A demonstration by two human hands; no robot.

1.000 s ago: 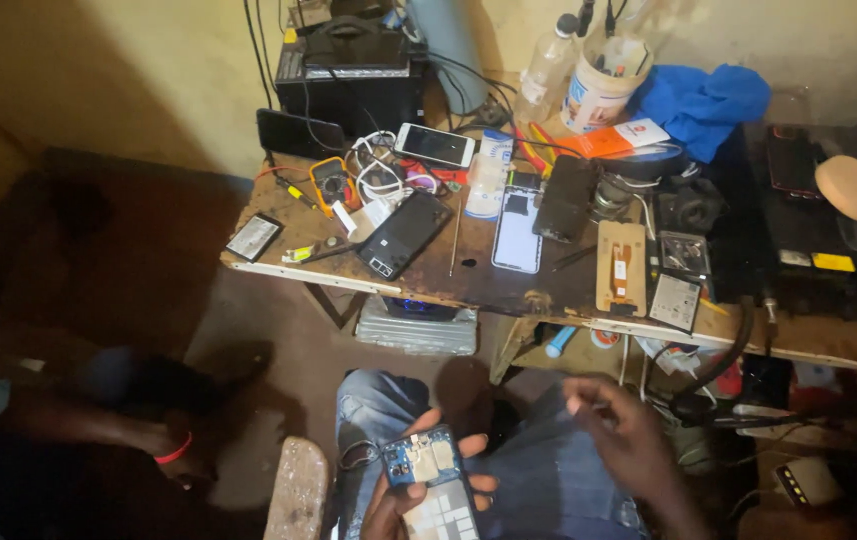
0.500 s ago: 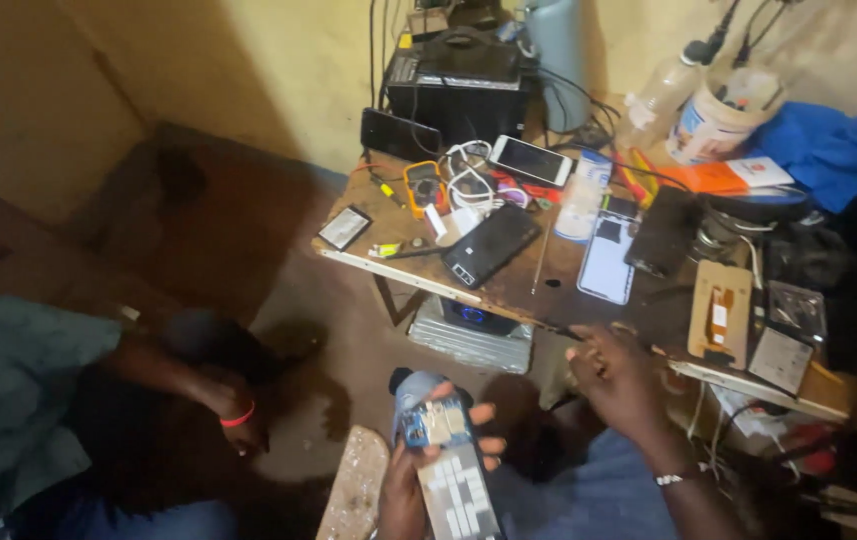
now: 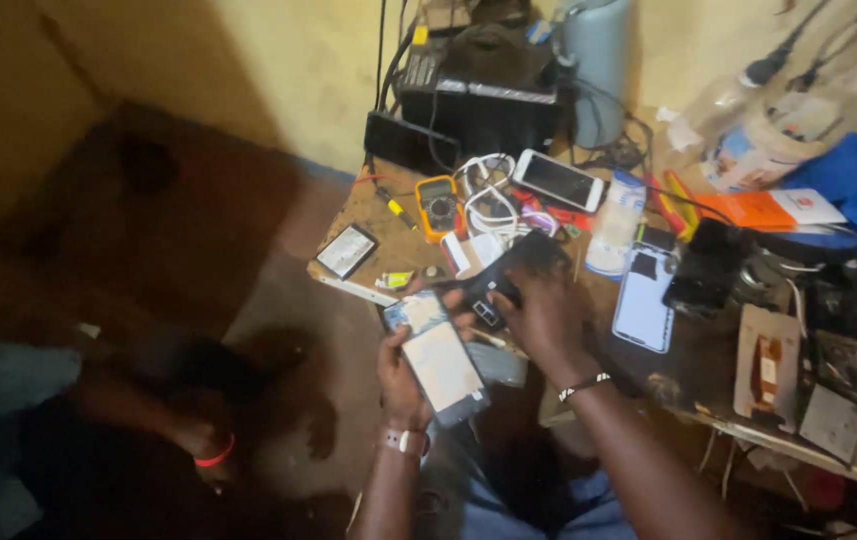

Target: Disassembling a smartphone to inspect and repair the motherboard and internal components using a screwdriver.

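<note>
Bystander: a second person's arm, red band at the wrist, is seen at 8 o'clock.
Left hand: fingers are closed round an opened phone, which has been raised to frame centre.
Right hand: since a second ago it has been moved up to the bench; fingers are curled on a black phone at 1 o'clock of the opened one.
Workbench: cluttered with handsets and a yellow multimeter.

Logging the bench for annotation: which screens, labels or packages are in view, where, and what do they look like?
Opened phone: in left hand, pale rectangular inside facing up.
White phone: bench rear, dark screen.
Multimeter: left of the white phone, orange, small grey display.
Pale blue phone back: beside right hand, dark label patch.
Orange and white flat box: right rear.
</note>
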